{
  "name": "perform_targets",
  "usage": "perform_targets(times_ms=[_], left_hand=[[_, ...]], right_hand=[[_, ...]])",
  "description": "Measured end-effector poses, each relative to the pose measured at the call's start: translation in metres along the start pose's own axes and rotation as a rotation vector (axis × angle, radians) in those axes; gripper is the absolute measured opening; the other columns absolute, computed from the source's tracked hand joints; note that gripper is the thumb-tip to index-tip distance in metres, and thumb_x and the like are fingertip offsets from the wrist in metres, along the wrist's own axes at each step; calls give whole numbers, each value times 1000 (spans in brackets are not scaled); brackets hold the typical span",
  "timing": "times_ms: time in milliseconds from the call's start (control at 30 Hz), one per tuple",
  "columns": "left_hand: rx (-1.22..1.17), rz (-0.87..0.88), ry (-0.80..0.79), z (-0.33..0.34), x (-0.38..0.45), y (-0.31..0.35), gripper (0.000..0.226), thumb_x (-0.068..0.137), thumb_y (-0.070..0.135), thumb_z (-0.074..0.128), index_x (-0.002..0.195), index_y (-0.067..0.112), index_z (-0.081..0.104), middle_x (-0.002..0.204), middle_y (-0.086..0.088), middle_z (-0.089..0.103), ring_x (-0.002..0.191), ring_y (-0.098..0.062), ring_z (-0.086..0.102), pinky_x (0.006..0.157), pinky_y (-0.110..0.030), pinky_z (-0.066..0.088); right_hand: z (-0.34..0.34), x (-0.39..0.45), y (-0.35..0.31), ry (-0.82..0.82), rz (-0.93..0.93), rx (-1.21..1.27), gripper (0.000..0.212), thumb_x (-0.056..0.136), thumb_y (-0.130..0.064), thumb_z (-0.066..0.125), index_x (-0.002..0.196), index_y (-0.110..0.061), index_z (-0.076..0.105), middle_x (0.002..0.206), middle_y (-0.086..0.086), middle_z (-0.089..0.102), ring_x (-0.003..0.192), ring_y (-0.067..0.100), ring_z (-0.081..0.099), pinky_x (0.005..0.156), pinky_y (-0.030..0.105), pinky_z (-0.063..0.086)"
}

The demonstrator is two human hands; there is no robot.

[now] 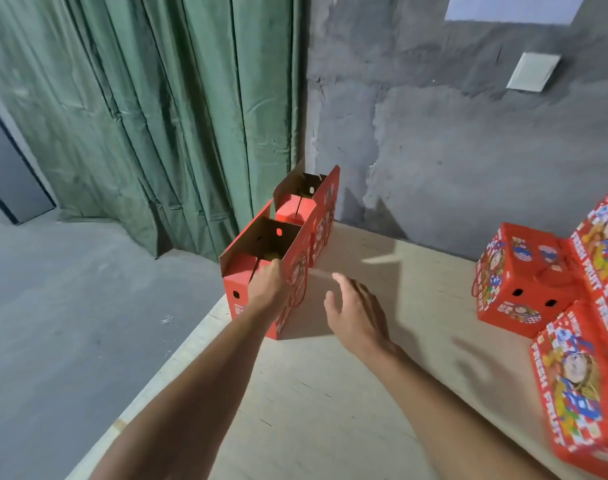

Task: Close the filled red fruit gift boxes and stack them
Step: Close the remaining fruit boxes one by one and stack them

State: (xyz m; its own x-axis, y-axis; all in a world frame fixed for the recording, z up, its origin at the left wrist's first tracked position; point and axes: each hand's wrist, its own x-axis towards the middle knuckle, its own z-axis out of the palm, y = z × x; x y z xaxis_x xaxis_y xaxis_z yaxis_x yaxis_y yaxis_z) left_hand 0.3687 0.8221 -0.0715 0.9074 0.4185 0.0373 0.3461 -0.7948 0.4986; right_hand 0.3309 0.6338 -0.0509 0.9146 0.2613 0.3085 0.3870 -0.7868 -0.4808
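Left hand [268, 279] grasps the near open box [261, 271] by its flap; the box's long axis runs away toward the wall. Right hand [356, 306] hovers released above the worktop [330, 393].

The words "FRESH FRUIT" are showing in white capitals on the side of the closed red box [604, 268] at the right edge and again on the nearer red box [572, 393]; smaller print elsewhere is staying too blurred to read.
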Motion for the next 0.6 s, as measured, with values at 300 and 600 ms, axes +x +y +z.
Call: perform_targets(times_ms=[300, 600], left_hand=[[40, 316, -85, 1, -52, 13, 17, 96, 12, 48, 94, 6, 64, 92, -21, 69, 81, -42, 64, 62, -39, 45], [3, 789, -271, 0, -211, 30, 23, 102, 18, 51, 81, 11, 57, 75, -10, 64, 63, -35, 58, 56, -44, 47]], right_hand=[[-46, -49, 8, 43, 139, -59, 47, 100, -31, 55, 145, -18, 52, 144, 2, 59, 131, 21, 54, 105, 31, 42], [-101, -116, 52, -234, -176, -509, 79, 93, -23, 66, 160, -31, 25, 170, -1, 15, 157, 22, 12, 126, 41, 14]])
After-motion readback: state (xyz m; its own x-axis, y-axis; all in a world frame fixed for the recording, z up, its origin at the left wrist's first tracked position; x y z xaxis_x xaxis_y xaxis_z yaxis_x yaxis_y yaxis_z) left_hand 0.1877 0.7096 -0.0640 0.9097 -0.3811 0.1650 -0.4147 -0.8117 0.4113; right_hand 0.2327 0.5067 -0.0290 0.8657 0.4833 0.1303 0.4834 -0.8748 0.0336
